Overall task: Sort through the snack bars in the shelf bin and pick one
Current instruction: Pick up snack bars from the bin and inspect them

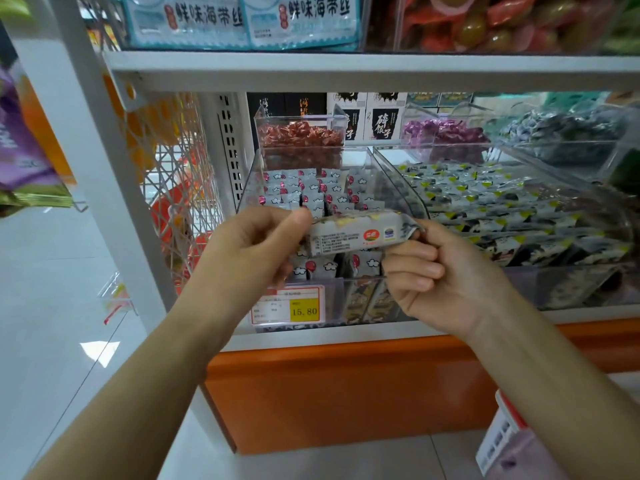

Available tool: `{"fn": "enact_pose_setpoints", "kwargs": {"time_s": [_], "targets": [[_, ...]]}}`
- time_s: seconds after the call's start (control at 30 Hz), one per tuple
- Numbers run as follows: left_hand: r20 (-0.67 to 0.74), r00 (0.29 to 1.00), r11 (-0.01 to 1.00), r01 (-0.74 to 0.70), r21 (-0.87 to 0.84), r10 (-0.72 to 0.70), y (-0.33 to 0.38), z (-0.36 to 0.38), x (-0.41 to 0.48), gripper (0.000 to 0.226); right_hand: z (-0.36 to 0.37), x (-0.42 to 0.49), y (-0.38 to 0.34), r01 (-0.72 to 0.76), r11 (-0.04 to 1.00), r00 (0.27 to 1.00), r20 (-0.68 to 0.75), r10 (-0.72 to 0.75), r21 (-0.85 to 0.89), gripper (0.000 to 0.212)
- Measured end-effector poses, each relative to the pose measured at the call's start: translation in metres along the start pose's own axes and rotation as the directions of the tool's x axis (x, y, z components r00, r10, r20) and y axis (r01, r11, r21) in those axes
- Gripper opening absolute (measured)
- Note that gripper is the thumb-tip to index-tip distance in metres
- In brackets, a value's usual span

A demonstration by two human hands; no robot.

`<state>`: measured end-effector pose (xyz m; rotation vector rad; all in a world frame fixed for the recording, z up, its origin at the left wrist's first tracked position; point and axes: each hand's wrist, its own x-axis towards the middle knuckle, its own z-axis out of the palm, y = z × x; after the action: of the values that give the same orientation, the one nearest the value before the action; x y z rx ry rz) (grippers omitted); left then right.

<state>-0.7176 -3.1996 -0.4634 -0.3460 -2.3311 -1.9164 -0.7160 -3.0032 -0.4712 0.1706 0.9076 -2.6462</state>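
above the clear plastic shelf bin [398,174] of small grey wrapped snack bars [311,192], one grey foil-wrapped snack bar [360,235] is held level, back label up. left hand [252,244] pinches its left end, right hand [440,271] pinches its right end. below, a yellow price tag [304,310] reads 15.80.

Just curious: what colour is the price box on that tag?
Yellow, seen on the price tag in head view.
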Motion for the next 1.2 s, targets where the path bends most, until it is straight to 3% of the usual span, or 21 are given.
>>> {"fn": "enact_pose_setpoints", "kwargs": {"time_s": [0.13,0.23,0.37,0.47,0.53,0.83,1.2], "targets": [[-0.006,1.0,0.998,-0.02,0.059,0.02,-0.0012,-0.0013,-0.0022,0.036,-0.0004,0.0014,0.002,0.034,0.995,0.999,-0.019,-0.037,-0.098,0.034],[-0.039,0.999,1.0,-0.011,0.009,0.012,-0.003,-0.0019,-0.0012,0.03,-0.0003,0.0031,0.006,0.221,0.887,0.961,-0.064,-0.268,-0.405,0.022],[-0.095,0.995,1.0,-0.03,0.001,0.03,-0.005,-0.0026,0.0004,0.015,-0.0005,0.0005,0.0035,0.372,0.781,0.921,0.097,-0.376,-0.502,0.033],[-0.121,0.992,0.999,-0.042,-0.019,0.039,-0.0036,-0.0024,-0.0002,0.016,-0.001,-0.0009,0.003,0.435,0.683,0.887,0.147,-0.438,-0.587,0.025],[-0.131,0.99,0.997,-0.061,-0.04,0.056,-0.0007,-0.0018,-0.0018,0.024,-0.0008,-0.001,0.0041,0.459,0.648,0.863,0.131,-0.488,-0.607,0.01],[-0.012,1.0,0.977,-0.007,-0.212,0.004,-0.0003,-0.0029,-0.0006,0.037,-0.0013,-0.0019,0.0018,0.484,0.605,0.792,0.022,-0.611,-0.632,0.02],[0.028,0.997,0.93,0.077,-0.36,-0.072,-0.0013,-0.0047,-0.0018,0.019,-0.0027,-0.0012,0.0046,0.496,0.562,0.767,0.032,-0.64,-0.662,0.018]]}}
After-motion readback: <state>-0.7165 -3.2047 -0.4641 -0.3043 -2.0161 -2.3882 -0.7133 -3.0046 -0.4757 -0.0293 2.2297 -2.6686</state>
